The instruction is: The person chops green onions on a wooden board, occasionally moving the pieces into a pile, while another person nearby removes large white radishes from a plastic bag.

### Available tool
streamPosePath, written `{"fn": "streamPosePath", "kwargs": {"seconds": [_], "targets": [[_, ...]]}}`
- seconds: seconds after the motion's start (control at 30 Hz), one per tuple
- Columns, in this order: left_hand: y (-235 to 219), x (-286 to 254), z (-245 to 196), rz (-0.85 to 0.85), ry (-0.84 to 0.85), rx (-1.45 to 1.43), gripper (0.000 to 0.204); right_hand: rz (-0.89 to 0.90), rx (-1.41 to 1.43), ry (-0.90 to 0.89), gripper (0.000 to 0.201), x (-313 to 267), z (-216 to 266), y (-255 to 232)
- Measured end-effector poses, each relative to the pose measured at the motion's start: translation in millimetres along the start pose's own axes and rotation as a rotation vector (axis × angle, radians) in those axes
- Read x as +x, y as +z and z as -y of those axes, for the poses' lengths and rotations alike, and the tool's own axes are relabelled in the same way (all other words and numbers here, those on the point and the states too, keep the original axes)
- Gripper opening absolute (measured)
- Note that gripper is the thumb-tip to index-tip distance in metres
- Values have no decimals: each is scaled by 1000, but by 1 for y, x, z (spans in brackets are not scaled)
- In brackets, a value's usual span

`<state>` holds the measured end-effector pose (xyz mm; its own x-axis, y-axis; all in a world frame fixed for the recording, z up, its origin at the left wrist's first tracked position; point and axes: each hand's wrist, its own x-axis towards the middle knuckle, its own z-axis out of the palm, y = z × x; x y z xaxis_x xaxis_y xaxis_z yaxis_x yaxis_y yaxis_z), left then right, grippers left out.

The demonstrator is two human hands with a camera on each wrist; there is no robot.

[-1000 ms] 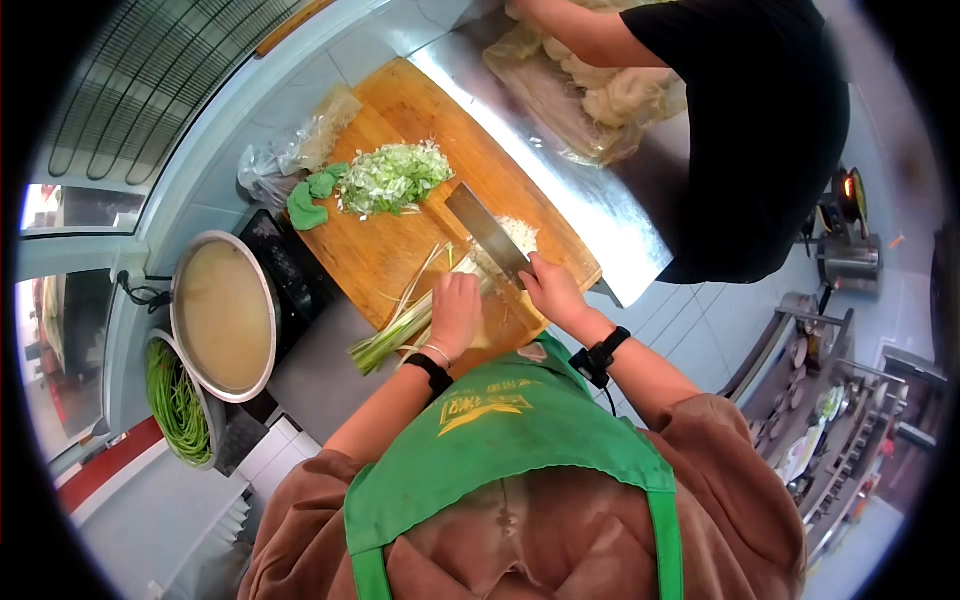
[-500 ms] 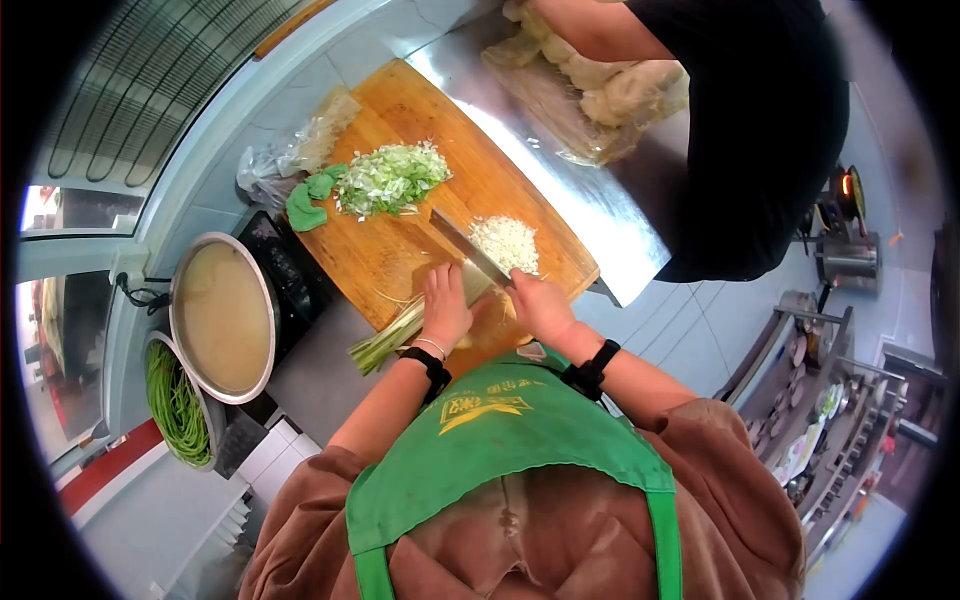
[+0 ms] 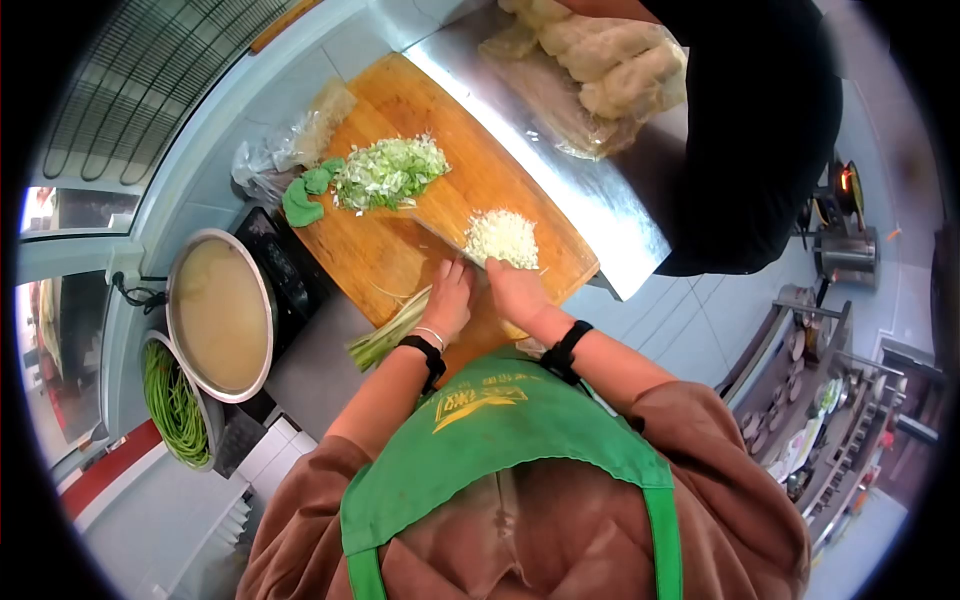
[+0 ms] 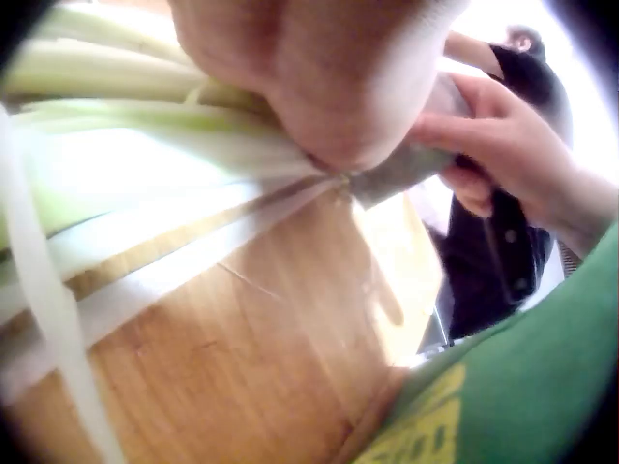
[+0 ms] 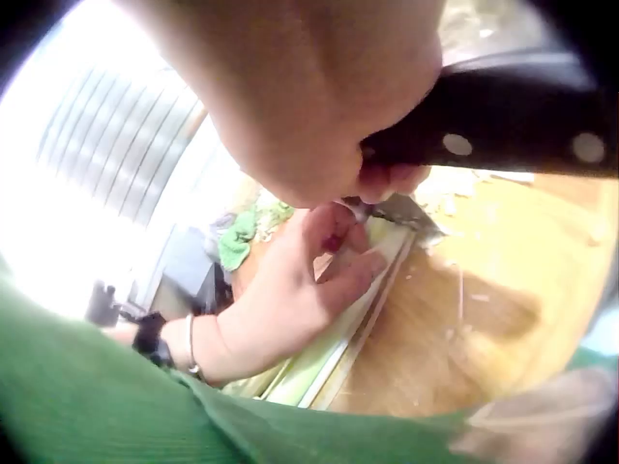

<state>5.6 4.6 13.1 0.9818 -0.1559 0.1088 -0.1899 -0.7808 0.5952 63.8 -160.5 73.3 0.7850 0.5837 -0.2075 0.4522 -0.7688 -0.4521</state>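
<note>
My right hand (image 3: pixel 518 300) grips a broad kitchen knife by its black riveted handle (image 5: pixel 522 116). In the head view the blade looks thin, almost edge-on, and the left wrist view shows its grey face (image 4: pixel 397 179) close by my left fingers. My left hand (image 3: pixel 447 300) holds a bundle of scallions (image 3: pixel 385 338) against the wooden board (image 3: pixel 400 90), fingers bent over the stalks near the blade. Beyond the knife lies a heap of finely chopped white pieces (image 3: pixel 502 238). Farther left is a larger pile of chopped scallion (image 3: pixel 392 172).
A green cloth (image 3: pixel 302 202) and a clear plastic bag (image 3: pixel 265 165) lie at the board's left edge. To the left stand a pot of cloudy liquid (image 3: pixel 220 315) and a basin of long green vegetables (image 3: pixel 175 405). Another person (image 3: pixel 760 140) stands at the steel counter (image 3: pixel 600 230), near bagged pale food (image 3: pixel 630 80).
My right hand has shifted left with the knife, close to my left hand. The blade's broad face has turned from view, baring the white heap. The other person's arm has drawn back.
</note>
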Motion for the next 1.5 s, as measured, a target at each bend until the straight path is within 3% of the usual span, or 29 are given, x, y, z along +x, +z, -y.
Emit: {"fn": "streamPosePath", "kwargs": {"seconds": [0.13,0.2,0.3,0.6,0.73,0.93,1.0,1.07,1.27,1.5], "targets": [[-1,-2,0,48,-29,-59,28,97,38,-1,19,-11,-2,-29],[-2,-2,-2,-46,11,-67,25,109,-21,-2,17,-21,3,-35],[0,-1,-2,-27,0,-16,22,3,-9,0,15,-10,-2,-7],[-3,-2,-5,-59,-5,-39,21,100,15,54,15,-16,0,-20],[2,-6,0,-32,26,-17,22,35,20,29,15,-6,-6,-10],[-1,-3,-2,-73,24,-53,26,175,26,18,15,-8,-2,-32],[-6,-2,-4,14,-26,8,32,81,96,44,15,0,0,-13],[-14,-2,-7,-8,-3,43,35,50,102,33,14,4,-6,-2],[-22,-13,-12,-25,-19,31,42,3,191,-2,14,4,-18,-5],[1,7,-5,-20,-29,-49,42,-43,231,1,14,11,-43,-15]]}}
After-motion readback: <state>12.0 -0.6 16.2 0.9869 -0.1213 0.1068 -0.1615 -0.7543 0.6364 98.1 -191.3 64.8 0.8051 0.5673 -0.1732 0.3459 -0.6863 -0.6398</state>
